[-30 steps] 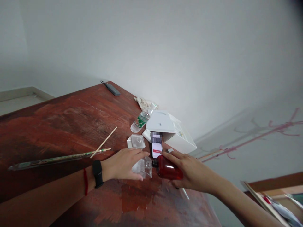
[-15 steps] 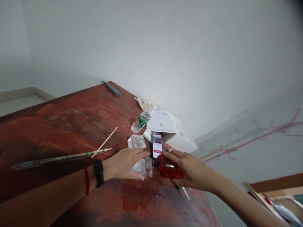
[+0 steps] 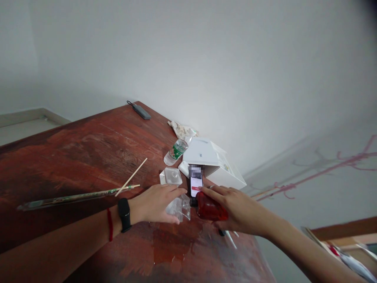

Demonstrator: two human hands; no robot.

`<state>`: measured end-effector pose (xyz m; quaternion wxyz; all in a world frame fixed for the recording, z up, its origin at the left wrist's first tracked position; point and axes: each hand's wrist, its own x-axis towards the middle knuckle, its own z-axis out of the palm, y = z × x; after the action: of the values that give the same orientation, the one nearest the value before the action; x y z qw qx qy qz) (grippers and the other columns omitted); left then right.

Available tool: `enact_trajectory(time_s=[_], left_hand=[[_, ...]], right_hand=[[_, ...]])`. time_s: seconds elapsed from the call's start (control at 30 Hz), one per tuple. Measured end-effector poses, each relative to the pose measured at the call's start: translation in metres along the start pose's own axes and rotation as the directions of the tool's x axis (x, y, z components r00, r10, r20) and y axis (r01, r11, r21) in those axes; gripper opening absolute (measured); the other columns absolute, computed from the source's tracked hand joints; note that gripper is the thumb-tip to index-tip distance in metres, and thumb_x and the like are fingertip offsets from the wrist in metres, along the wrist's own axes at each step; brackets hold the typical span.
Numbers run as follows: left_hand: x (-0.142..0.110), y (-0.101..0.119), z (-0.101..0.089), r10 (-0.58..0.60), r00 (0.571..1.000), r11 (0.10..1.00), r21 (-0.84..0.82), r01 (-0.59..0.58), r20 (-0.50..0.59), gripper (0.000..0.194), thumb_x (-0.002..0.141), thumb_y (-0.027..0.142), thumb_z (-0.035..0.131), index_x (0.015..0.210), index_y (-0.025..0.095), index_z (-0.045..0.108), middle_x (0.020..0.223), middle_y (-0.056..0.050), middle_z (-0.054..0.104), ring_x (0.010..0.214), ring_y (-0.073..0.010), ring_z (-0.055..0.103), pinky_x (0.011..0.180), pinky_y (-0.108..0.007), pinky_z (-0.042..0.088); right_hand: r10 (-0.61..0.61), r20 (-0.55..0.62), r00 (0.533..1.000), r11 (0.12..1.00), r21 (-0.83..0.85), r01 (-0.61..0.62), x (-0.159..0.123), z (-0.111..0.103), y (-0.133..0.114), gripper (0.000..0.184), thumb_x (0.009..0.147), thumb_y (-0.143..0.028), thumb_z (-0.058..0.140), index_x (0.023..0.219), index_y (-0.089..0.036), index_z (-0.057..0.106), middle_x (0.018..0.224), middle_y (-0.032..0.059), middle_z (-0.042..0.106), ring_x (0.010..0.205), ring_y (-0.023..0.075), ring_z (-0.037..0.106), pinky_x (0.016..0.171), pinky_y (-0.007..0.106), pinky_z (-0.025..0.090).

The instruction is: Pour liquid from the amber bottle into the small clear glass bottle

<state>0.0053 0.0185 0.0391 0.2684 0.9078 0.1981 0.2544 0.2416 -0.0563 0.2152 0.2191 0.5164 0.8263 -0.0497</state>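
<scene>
My left hand (image 3: 157,202), fingers curled, grips a clear plastic container (image 3: 176,207) on the table. My right hand (image 3: 238,208) is wrapped around a red see-through bottle (image 3: 210,207). The bottle is tipped on its side, and its black neck points left at the clear container's rim; I cannot tell whether liquid is flowing. Just beyond lies a phone (image 3: 196,186) with its screen lit. Another clear plastic piece (image 3: 172,176) is behind my left fingers. A wet patch (image 3: 169,247) spreads on the table in front of both hands.
A water bottle (image 3: 176,152) with a green label and an open white box (image 3: 202,151) stand behind. A thin wooden stick (image 3: 132,175) touches a long plastic-wrapped packet (image 3: 67,200) at left. Toward the wall are a grey device (image 3: 141,111) and a crumpled cloth (image 3: 182,129).
Both hands keep their grips almost unmoved. The whole view has shifted by a few pixels, and the red bottle looks turned very slightly.
</scene>
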Motion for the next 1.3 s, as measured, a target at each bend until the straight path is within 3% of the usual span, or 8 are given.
enact_trajectory(time_s=[0.2, 0.43, 0.63, 0.83, 1.03, 1.3], left_hand=[[-0.0004, 0.0019, -0.0021, 0.002, 1.0, 1.0, 0.011, -0.002, 0.005, 0.088, 0.083, 0.037, 0.102, 0.155, 0.017, 0.055, 0.15, -0.016, 0.071, 0.137, -0.0401, 0.069, 0.115, -0.047, 0.055], [-0.0005, 0.0028, -0.0017, -0.002, 1.0, 1.0, 0.013, 0.002, 0.002, 0.087, 0.083, 0.038, 0.101, 0.155, 0.019, 0.056, 0.15, -0.017, 0.071, 0.136, -0.0406, 0.07, 0.115, -0.048, 0.055], [-0.0008, 0.0023, -0.0014, 0.005, 1.0, 1.0, 0.011, -0.005, -0.007, 0.086, 0.083, 0.038, 0.1, 0.154, 0.018, 0.056, 0.151, -0.018, 0.07, 0.135, -0.0412, 0.071, 0.115, -0.05, 0.055], [0.0005, -0.0026, 0.0024, 0.011, 1.0, 1.0, 0.007, -0.011, -0.011, 0.087, 0.083, 0.043, 0.1, 0.154, 0.023, 0.054, 0.15, -0.015, 0.071, 0.134, -0.0409, 0.072, 0.113, -0.05, 0.056], [0.0007, -0.0026, 0.0017, 0.013, 1.0, 1.0, 0.009, -0.013, -0.004, 0.087, 0.084, 0.044, 0.099, 0.155, 0.022, 0.054, 0.151, -0.016, 0.071, 0.134, -0.0412, 0.072, 0.114, -0.051, 0.056], [0.0008, 0.0007, -0.001, 0.016, 1.0, 1.0, 0.015, -0.016, 0.0, 0.085, 0.084, 0.042, 0.099, 0.153, 0.021, 0.056, 0.149, -0.016, 0.072, 0.133, -0.0415, 0.072, 0.115, -0.052, 0.056]], right_hand=[[-0.019, 0.004, 1.0, 0.999, -0.05, 0.019, 0.0014, -0.0009, -0.0002, 0.09, 0.083, -0.028, 0.09, 0.164, -0.013, 0.055, 0.165, 0.0275, 0.059, 0.147, 0.0471, 0.064, 0.121, 0.057, 0.055], [-0.023, -0.009, 1.0, 0.999, -0.03, 0.022, 0.0005, -0.0035, -0.0014, 0.08, 0.086, -0.029, 0.088, 0.16, -0.017, 0.058, 0.159, 0.0241, 0.065, 0.137, 0.0445, 0.071, 0.116, 0.057, 0.058], [-0.018, -0.007, 1.0, 0.999, -0.04, 0.018, 0.0009, -0.0029, 0.0003, 0.084, 0.082, -0.026, 0.089, 0.16, -0.018, 0.059, 0.16, 0.0247, 0.064, 0.135, 0.046, 0.072, 0.114, 0.058, 0.059], [-0.027, -0.011, 1.0, 0.993, -0.119, 0.025, 0.0022, -0.0005, 0.0005, 0.089, 0.085, -0.034, 0.089, 0.164, -0.015, 0.054, 0.161, 0.0279, 0.063, 0.135, 0.0471, 0.072, 0.113, 0.059, 0.059], [-0.02, 0.008, 1.0, 0.983, -0.184, 0.021, 0.004, -0.0054, -0.0043, 0.091, 0.082, -0.033, 0.093, 0.163, -0.014, 0.056, 0.153, 0.0278, 0.07, 0.124, 0.0469, 0.078, 0.106, 0.059, 0.063], [-0.076, -0.069, 0.995, 0.978, -0.199, 0.061, 0.0037, -0.003, -0.0026, 0.085, 0.084, -0.036, 0.092, 0.16, -0.014, 0.06, 0.149, 0.0289, 0.072, 0.121, 0.0492, 0.079, 0.1, 0.064, 0.065]])
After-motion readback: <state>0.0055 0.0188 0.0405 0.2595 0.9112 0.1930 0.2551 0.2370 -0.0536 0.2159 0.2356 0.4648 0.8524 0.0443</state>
